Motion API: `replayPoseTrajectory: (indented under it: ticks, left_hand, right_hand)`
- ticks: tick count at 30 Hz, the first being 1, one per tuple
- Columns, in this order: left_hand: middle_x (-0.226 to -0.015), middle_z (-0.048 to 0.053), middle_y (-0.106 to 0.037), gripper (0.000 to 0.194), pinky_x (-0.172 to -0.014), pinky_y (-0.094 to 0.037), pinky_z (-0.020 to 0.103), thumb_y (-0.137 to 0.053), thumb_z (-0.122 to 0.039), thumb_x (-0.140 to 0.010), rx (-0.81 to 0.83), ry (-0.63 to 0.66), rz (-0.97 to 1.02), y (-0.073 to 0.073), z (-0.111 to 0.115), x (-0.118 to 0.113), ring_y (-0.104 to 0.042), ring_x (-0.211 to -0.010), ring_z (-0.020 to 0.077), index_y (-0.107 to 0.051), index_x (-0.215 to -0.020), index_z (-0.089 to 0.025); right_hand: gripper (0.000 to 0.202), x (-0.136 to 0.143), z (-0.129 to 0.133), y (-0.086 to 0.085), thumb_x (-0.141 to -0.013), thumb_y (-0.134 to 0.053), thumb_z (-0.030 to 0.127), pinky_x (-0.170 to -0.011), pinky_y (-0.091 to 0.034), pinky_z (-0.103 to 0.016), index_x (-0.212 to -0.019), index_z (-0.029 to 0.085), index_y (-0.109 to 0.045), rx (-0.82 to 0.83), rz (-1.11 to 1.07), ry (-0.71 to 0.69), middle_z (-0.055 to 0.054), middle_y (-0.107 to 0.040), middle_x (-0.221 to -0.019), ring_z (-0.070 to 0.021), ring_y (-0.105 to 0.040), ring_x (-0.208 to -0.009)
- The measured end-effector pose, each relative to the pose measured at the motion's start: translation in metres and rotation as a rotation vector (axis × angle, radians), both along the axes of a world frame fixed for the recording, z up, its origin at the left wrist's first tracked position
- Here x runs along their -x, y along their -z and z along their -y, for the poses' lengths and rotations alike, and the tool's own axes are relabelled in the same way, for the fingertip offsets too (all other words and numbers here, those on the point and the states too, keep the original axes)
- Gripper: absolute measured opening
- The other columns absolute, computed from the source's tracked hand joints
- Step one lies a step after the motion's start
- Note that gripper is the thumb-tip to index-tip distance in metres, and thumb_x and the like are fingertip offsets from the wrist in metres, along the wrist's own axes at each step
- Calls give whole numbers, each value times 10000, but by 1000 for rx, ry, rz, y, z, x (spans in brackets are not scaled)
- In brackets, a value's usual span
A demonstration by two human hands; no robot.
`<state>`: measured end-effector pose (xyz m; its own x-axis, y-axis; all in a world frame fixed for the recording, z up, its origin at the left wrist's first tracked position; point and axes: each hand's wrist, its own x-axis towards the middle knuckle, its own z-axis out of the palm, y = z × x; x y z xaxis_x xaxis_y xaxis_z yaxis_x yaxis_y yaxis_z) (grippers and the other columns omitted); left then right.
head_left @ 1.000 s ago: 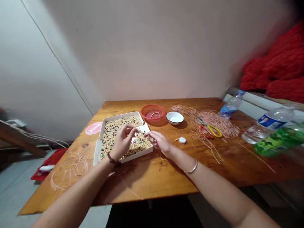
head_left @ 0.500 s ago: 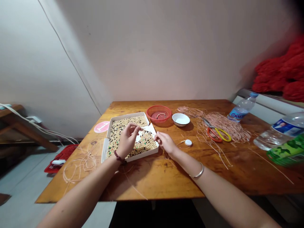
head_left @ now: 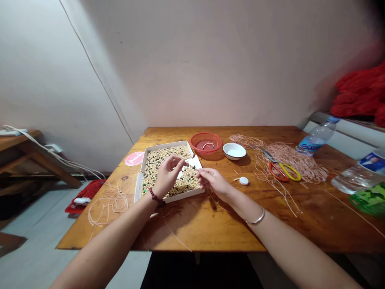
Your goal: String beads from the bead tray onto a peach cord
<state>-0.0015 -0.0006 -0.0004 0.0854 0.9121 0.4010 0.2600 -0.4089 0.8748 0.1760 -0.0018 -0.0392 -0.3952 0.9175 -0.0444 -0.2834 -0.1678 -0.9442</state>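
Observation:
My left hand (head_left: 168, 176) hovers over a shallow white box (head_left: 138, 188) of small beads (head_left: 170, 152), mostly cream and black with a few green ones. Its thumb and index finger are pinched together; what they hold is too small to make out. At the box's right edge, my right hand (head_left: 215, 182) pinches a thin pale pink cord, whose slack hangs below onto the wooden table (head_left: 228, 235). The fingertips of the two hands are a short gap apart. Beside the right hand, a short strand of beads lies by a white round cap (head_left: 244, 181).
Behind the box stand a red basket (head_left: 195, 147) holding a beaded strand and a white bowl (head_left: 234, 151). Scissors (head_left: 279, 166) lie on a pile of pink cords (head_left: 306, 162). Plastic bottles (head_left: 317, 136) stand at the right. Loose cords (head_left: 105, 206) and a pink round tag (head_left: 134, 158) lie left.
The whole view has shifted, so the table appears further right. Both hands stay over the box in nearly the same pose, with the right hand's fingers turned slightly.

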Motion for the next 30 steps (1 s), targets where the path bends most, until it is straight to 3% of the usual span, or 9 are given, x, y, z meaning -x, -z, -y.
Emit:
replayPoseTrajectory:
  ticks: [3, 6, 8, 12, 21, 30]
  left_hand:
    - [-851, 83, -700, 222, -599, -487, 253, -582, -384, -847, -6, 1, -5, 0, 0, -1, -645, -709, 155, -560, -867, -164]
    - [-846, 83, -701, 221, -610, -496, 258, -578, -386, -848, 1, 4, -6, -1, 1, -1, -658, -749, 167, -558, -858, -166]
    - [-850, 83, -700, 224, -616, -500, 260, -576, -390, -849, -1, 10, -9, -1, 1, -1, -663, -766, 171, -558, -857, -167]
    - [-870, 87, -700, 231, -631, -505, 261, -576, -393, -849, -7, 17, -13, 1, 0, -1, -663, -768, 168, -559, -865, -164]
    - [-864, 83, -697, 243, -592, -492, 253, -588, -413, -838, -1, -4, 4, 1, 0, 0, -625, -657, 141, -551, -851, -173]
    - [-877, 83, -692, 240, -607, -499, 259, -572, -416, -849, -26, -18, 11, 3, -1, -1, -627, -682, 142, -546, -850, -177]
  right_hand:
    - [351, 0, 1, -1, -716, -641, 485, -390, -291, -178, -662, 150, -549, 30, -12, -1, 43, -483, -540, -43, -387, -401]
    - [350, -2, 3, -5, -758, -584, 492, -362, -107, -179, -709, 148, -544, 74, -37, -32, 79, -358, -510, -22, -191, -368]
    - [367, -3, 4, -7, -771, -560, 521, -375, -52, -187, -759, 156, -532, 96, -60, -42, 100, -268, -512, -27, -118, -381]
    - [360, -3, 4, -9, -747, -595, 519, -386, -30, -192, -776, 191, -450, 72, -72, 13, 114, -198, -525, -31, -94, -389]
    - [324, 2, 8, -14, -724, -642, 450, -381, -95, -203, -828, 202, -462, -17, 9, 49, 100, -322, -539, -37, -194, -396]
    - [310, 1, 2, -6, -757, -557, 466, -380, -59, -200, -686, 187, -442, 8, 31, 76, 101, -272, -502, -31, -157, -372]
